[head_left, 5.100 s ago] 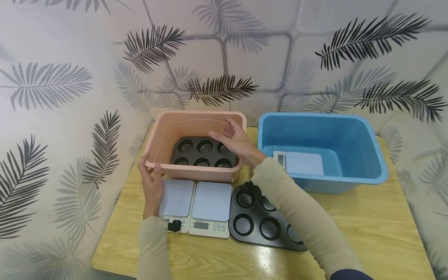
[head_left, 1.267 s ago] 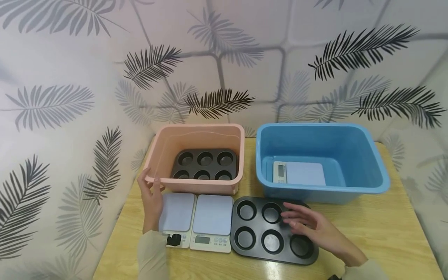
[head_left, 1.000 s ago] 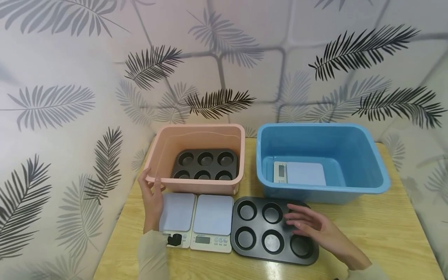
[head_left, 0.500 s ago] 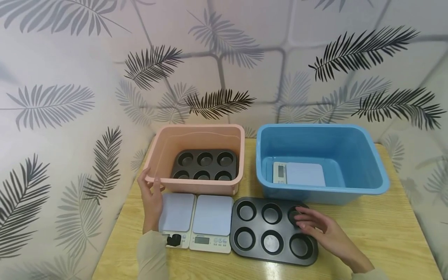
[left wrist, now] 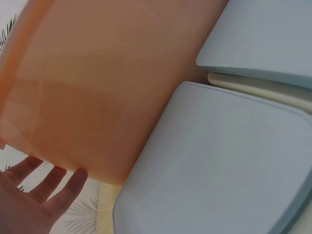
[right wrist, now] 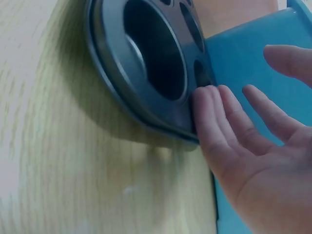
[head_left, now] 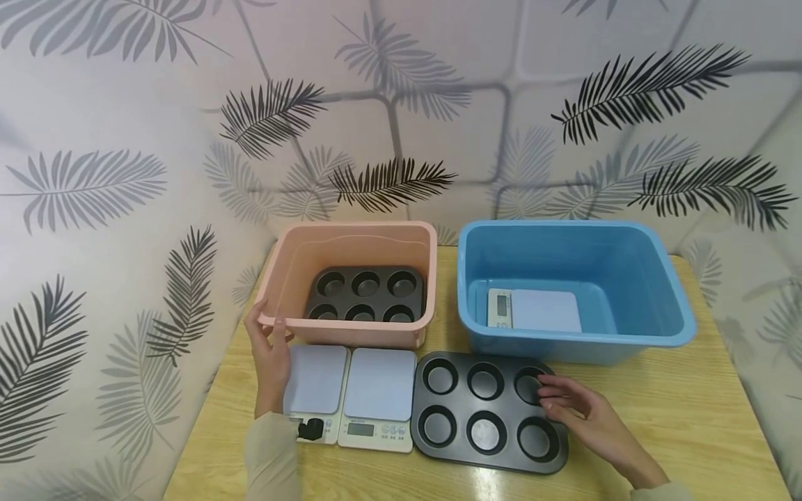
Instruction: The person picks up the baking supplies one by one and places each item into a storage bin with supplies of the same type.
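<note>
In the head view my left hand (head_left: 271,362) rests at the front left corner of the pink bin (head_left: 351,332). The left wrist view shows its fingers (left wrist: 73,191) apart and nearly straight, tips against the bin's side. A dark muffin pan (head_left: 366,296) lies inside that bin. A second muffin pan (head_left: 462,410) lies on the table, its right end beside my right hand (head_left: 583,414). The right hand's fingers are extended and loosely bent, with nothing held. Seen from the right wrist, its fingertips (right wrist: 207,100) overlap the pan's edge; contact is unclear.
Two white kitchen scales, one left (head_left: 315,379) and one right (head_left: 380,383), lie side by side before the pink bin. A blue bin (head_left: 583,339) stands behind the table pan, holding another scale (head_left: 545,311). Leaf-patterned cloth (head_left: 401,104) hangs behind the wooden table (head_left: 708,417).
About five seconds ago my right hand was over the pink bin; it has since moved to the table pan. Lately it slid slightly right along that pan. The left hand stayed at the corner.
</note>
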The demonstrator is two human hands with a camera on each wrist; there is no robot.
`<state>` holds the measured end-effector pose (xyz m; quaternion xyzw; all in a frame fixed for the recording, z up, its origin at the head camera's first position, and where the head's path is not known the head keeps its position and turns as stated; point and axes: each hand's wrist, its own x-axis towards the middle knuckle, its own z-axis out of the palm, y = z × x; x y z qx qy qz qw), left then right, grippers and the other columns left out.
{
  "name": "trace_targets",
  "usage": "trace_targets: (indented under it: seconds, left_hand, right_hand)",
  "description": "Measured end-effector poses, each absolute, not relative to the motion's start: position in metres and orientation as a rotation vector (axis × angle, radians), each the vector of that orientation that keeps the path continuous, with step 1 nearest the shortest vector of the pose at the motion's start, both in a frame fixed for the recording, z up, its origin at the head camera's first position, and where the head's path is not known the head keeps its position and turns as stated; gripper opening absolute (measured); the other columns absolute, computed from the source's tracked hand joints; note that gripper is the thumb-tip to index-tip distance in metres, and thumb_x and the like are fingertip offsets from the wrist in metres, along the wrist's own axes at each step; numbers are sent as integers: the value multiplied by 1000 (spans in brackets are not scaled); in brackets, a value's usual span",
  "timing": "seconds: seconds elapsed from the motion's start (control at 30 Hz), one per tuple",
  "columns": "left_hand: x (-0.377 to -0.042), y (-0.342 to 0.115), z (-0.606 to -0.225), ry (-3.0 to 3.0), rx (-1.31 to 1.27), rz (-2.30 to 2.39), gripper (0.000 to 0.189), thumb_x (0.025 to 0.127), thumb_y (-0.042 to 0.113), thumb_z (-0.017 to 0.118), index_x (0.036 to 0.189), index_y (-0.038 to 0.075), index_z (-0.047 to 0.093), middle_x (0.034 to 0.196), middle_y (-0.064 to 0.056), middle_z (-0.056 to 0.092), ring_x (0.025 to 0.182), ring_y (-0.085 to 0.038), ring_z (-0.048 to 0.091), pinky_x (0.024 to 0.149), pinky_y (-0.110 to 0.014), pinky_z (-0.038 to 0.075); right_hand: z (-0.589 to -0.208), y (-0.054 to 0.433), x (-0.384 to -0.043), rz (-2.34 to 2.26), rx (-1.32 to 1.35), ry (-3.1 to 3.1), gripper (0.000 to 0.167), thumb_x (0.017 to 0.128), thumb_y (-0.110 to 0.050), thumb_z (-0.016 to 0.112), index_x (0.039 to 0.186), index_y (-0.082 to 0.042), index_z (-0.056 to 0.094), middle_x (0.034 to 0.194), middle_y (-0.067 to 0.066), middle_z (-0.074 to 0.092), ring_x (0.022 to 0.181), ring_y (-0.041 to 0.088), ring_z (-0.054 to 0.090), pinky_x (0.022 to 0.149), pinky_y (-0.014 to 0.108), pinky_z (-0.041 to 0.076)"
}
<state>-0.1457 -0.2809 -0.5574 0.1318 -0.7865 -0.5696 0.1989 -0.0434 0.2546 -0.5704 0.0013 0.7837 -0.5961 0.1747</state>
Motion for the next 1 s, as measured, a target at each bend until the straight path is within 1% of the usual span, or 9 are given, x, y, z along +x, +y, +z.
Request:
trace_targets:
  seconds: [0.07,0.27,0.37,0.7,0.87,1.0]
  left_hand:
    - [-145,-281,-557,-2205,374,-1591,53,115,27,46,166,20,32,172,-10,36,126,-22,50,91,-23,54]
    - [-146,-282,-557,-2194,372,-1594,53,115,24,46,166,18,32,171,-11,36,125,-22,50,90,-22,54]
    - [-147,-282,-558,-2190,371,-1596,53,115,23,46,166,18,32,171,-11,36,125,-22,50,90,-22,54]
    - [-147,-281,-559,-2179,371,-1614,53,115,26,48,166,19,33,171,-10,37,125,-22,50,90,-22,54]
    - [-147,-281,-558,-2183,375,-1615,53,115,25,48,166,19,33,171,-10,36,125,-23,50,90,-23,54]
    - [-147,-282,-558,-2187,380,-1611,53,115,26,47,166,19,32,171,-10,36,126,-22,50,90,-23,54]
  right_hand:
    - [-574,256,-43,-1695,12,2224,57,108,-21,69,157,4,52,145,27,66,116,3,72,92,25,64]
    - [-579,259,-42,-1745,-11,2212,54,110,-17,66,156,7,50,143,32,66,112,-4,71,91,26,64]
    - [-580,260,-42,-1745,-3,2218,52,111,-15,64,155,8,50,142,32,66,110,-4,71,90,26,65]
    - [-583,265,-41,-1720,58,2251,50,111,-14,62,155,7,51,138,31,69,105,-1,73,87,27,66]
    - [-583,268,-41,-1722,47,2283,48,111,-13,62,152,8,53,133,30,71,102,0,74,85,29,66]
    - [-585,271,-41,-1691,87,2320,47,111,-15,63,151,7,55,128,28,72,100,1,74,83,30,67]
